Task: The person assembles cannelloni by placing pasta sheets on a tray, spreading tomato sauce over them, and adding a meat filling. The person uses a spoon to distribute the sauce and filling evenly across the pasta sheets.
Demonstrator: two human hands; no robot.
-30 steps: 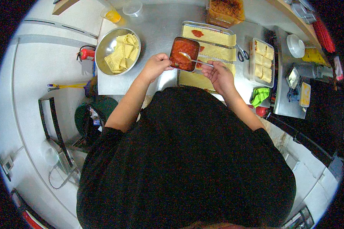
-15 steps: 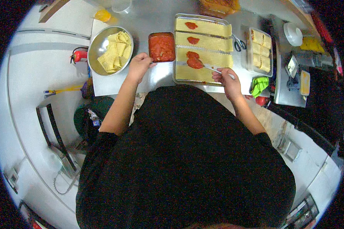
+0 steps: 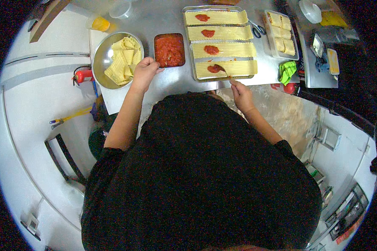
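Four ruffled lasagna sheets [image 3: 222, 50] lie side by side across a shallow tray [image 3: 190, 56], each with a red sauce dollop near its left part. My right hand [image 3: 242, 96] is closed on a spoon [image 3: 226, 73], whose bowl is at the dollop on the nearest sheet. My left hand [image 3: 145, 73] is closed, its fingertips pinching the near left corner of a rectangular metal pan [image 3: 155, 46]. Chunky tomato sauce [image 3: 170, 51] fills that pan. To its left, a round steel bowl [image 3: 102, 62] holds folded lasagna sheets [image 3: 123, 60].
Right of the tray lie scissors [image 3: 257, 30], a clear container [image 3: 296, 54] of filled pasta pieces and a bright green cloth [image 3: 287, 72]. A cup of yellow contents [image 3: 99, 24] and a clear tub [image 3: 120, 10] stand at the far left. The metal table's [image 3: 176, 79] near edge runs before me.
My right hand and spoon have come nearer to me, onto the nearest sheet, where a dollop now lies. My left hand stays at the sauce pan. The whole view has shifted slightly.
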